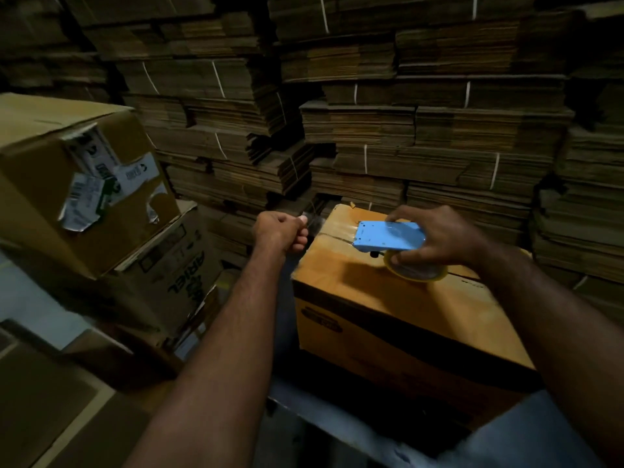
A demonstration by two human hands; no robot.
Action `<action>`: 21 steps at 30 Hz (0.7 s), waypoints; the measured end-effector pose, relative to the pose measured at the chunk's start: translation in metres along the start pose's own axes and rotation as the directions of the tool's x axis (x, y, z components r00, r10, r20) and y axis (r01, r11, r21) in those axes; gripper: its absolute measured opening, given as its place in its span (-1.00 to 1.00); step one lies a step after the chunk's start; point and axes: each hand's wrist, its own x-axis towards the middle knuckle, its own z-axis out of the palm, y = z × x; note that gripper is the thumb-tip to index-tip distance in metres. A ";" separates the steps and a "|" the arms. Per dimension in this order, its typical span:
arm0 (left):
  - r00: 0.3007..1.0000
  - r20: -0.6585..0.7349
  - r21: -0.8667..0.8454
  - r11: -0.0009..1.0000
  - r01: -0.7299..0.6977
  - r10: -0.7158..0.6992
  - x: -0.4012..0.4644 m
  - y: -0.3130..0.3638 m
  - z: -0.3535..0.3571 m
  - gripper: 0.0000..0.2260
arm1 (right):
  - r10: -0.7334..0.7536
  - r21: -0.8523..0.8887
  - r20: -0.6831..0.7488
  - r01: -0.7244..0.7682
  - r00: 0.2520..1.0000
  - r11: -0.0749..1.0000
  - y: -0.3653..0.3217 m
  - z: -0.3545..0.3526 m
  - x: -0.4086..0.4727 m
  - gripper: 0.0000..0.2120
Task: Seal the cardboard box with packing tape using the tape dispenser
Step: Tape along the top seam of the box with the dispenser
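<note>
Now the right hand [435, 234] grips the blue tape dispenser [388, 239] on top of the cardboard box [388, 319] at middle right, while the left hand [280, 233] pinches the tape end [315, 226] tight.

The tape roll [417, 271] is largely covered by the right hand [439, 236] and the blue tape dispenser [388, 238]; only its lower rim shows. The left hand [280, 231] is closed into a fist at the box's far left corner; what it pinches is blurred and cannot be identified. The cardboard box [388, 319] has its right end hidden behind the right forearm. Print on its front face is too dark to read. Labels [101, 184] on the left carton are smeared and illegible.
</note>
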 end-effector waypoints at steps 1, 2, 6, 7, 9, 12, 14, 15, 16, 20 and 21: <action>1.000 0.004 0.006 1.000 0.012 -0.012 0.005 -0.001 0.002 -0.87 | 0.000 -0.009 0.005 0.000 1.000 1.000 0.000 -0.001 0.006 -0.36; 1.000 0.011 0.011 1.000 0.022 -0.022 0.010 -0.001 0.004 -0.88 | 0.006 -0.013 0.021 -0.006 1.000 1.000 0.000 -0.001 0.012 -0.34; 0.997 0.045 0.015 0.998 0.058 -0.059 0.034 -0.008 0.006 -0.89 | 0.055 -0.059 0.106 -0.049 0.993 0.997 0.000 0.001 0.036 -0.28; 0.996 0.053 0.017 0.997 0.071 -0.071 0.041 -0.010 0.006 -0.88 | 0.060 -0.067 0.124 -0.052 0.990 0.996 -0.001 0.002 0.042 -0.27; 0.993 0.079 0.024 0.996 0.091 -0.092 0.054 -0.014 0.007 -0.87 | 0.060 -0.070 0.142 -0.050 0.988 0.996 -0.003 0.005 0.050 -0.26; 0.983 0.142 0.032 0.993 0.115 -0.119 0.069 -0.022 0.009 -0.87 | 0.069 -0.084 0.139 -0.058 0.988 0.995 -0.004 0.008 0.059 -0.35; 0.978 0.161 0.025 0.991 0.129 -0.131 0.075 -0.027 0.011 -0.87 | 0.091 -0.094 0.153 -0.077 0.984 0.993 -0.007 0.010 0.064 -0.39; 0.976 0.169 0.024 0.990 0.136 -0.138 0.078 -0.029 0.011 -0.86 | 0.100 -0.089 0.151 -0.087 0.983 0.992 -0.008 0.010 0.065 -0.40; 0.973 0.178 0.022 0.989 0.143 -0.145 0.081 -0.031 0.010 -0.86 | 0.111 -0.081 0.140 -0.100 0.984 0.992 -0.008 0.011 0.067 -0.40; 0.961 0.221 0.000 0.985 0.173 -0.168 0.092 -0.035 0.006 -0.87 | 0.167 -0.094 0.100 -0.157 0.981 0.983 -0.017 0.013 0.072 -0.35; 0.960 0.225 -0.003 0.985 0.174 -0.169 0.094 -0.036 0.005 -0.86 | 0.182 -0.120 0.110 -0.168 0.977 0.978 -0.020 0.013 0.073 -0.34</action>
